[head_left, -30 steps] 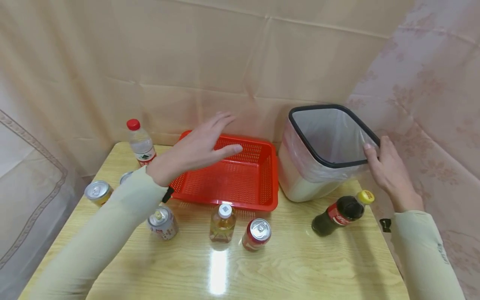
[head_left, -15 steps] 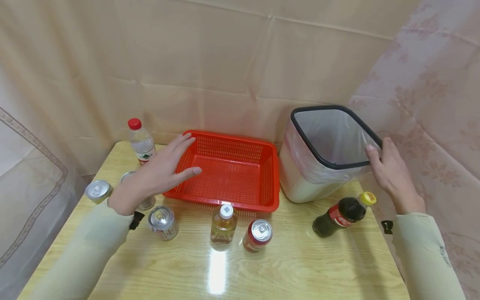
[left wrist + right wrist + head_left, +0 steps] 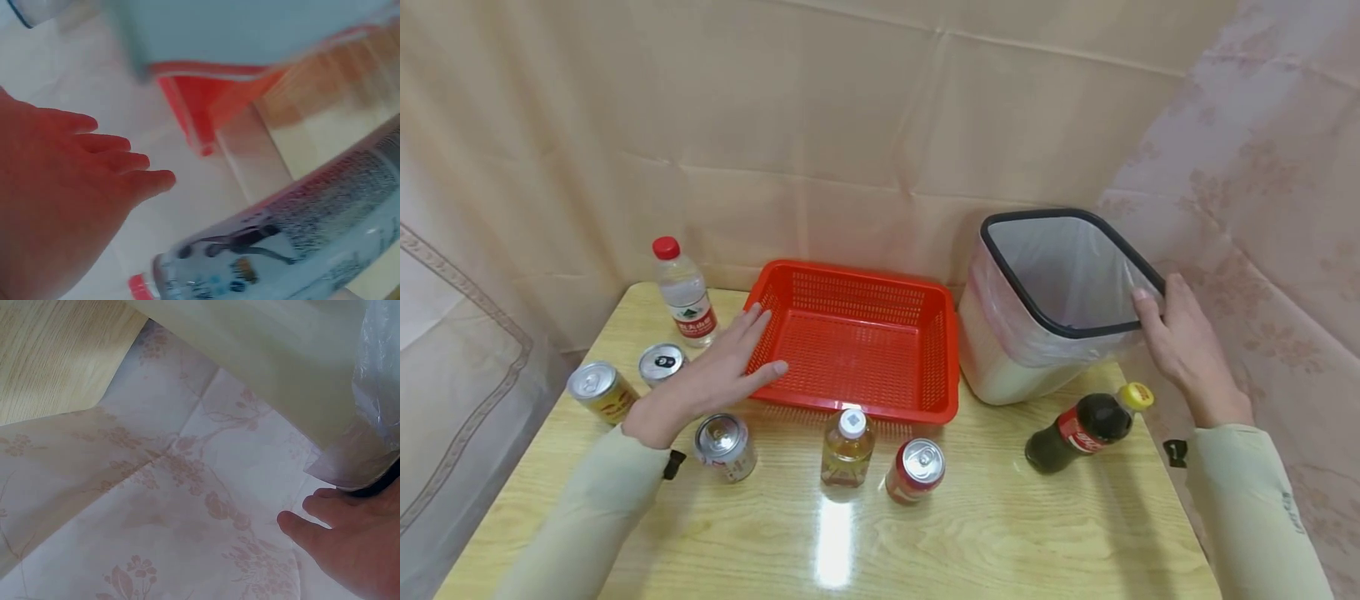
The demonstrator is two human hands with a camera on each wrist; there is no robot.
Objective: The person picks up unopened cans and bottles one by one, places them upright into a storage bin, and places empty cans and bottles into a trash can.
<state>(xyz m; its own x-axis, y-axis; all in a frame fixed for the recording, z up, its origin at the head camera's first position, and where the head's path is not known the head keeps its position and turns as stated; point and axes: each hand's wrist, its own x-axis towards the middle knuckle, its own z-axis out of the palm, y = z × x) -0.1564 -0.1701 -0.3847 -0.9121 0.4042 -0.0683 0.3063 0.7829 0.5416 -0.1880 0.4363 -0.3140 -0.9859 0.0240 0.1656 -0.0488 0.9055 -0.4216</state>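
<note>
My left hand (image 3: 711,375) hovers with spread fingers at the left end of the red basket (image 3: 850,412), holding nothing. In the left wrist view the same hand (image 3: 69,187) has loose, straight fingers, with a printed can (image 3: 294,231) nearby. Beneath or beside the forearm stand a silver-topped can (image 3: 662,362), a yellow can (image 3: 606,396) and a pale can (image 3: 727,448). My right hand (image 3: 1195,354) grips the black rim (image 3: 1093,328) of the lined bin (image 3: 1000,358), its thumb on the inner side. The right wrist view shows that hand (image 3: 356,540) at the rim and plastic liner (image 3: 356,453).
A red-capped water bottle (image 3: 688,304) stands back left. In front of the basket are a white-capped bottle (image 3: 846,457) and a red can (image 3: 910,482). A yellow-capped cola bottle (image 3: 1078,433) is in front of the bin. Curtains hang behind the wooden table (image 3: 985,533).
My left hand has moved left from over the basket's middle to its left end, bringing the whole basket and the left-side cans more into view. My right hand stays on the bin's rim.
</note>
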